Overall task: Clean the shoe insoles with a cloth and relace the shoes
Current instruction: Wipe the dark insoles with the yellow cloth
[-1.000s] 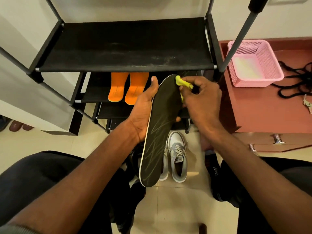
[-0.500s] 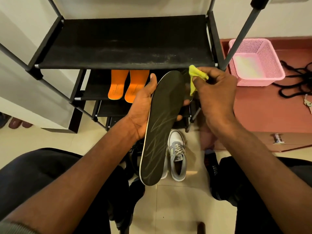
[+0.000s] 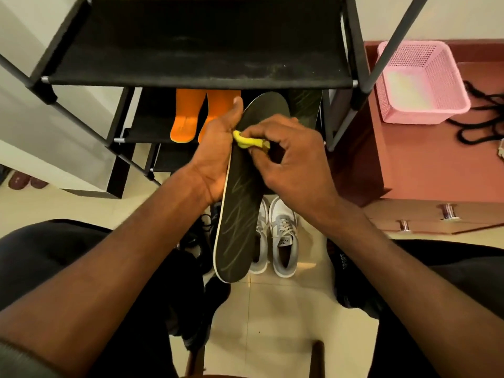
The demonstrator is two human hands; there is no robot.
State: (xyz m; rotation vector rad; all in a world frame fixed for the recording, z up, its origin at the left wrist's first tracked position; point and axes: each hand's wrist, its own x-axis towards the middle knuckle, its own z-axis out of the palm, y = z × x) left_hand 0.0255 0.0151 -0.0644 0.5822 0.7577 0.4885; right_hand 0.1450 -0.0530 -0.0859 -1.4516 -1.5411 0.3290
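Item: dark insole [image 3: 240, 192] with pale zigzag markings and a light edge, being held lengthwise in mid-air at scene centre, toe end far, heel end near, above the tiled floor [image 3: 272, 317]. Left hand [image 3: 215, 156] is gripping it from the left edge, thumb lying up along the far left rim, fingers passing behind and hidden. Right hand [image 3: 291, 162] is pinching a small yellow cloth [image 3: 246, 140] between curled fingers and thumb and is pressing it against the insole's upper half, close to the left thumb. Second dark insole [image 3: 304, 105], same markings, is sitting on a lower tier of the black shoe rack [image 3: 201, 42], just right of and beyond the held one. Pair of orange insoles [image 3: 191, 118] is lying on the same tier, to the left, partly covered by the left hand. Pair of grey-and-white sneakers [image 3: 282, 238] is standing side by side on the floor beneath the held insole, the right one showing laces; the left is largely hidden behind the insole. Dark shoes [image 3: 196, 241] are sitting on the floor left of the sneakers, detail unclear. Pink perforated basket [image 3: 420, 80] is resting on a reddish cabinet [image 3: 425, 170] at far right, with black laces [image 3: 482, 118] piled just beside it on the right. The person's dark-clad knees are framing the near left and right edges.
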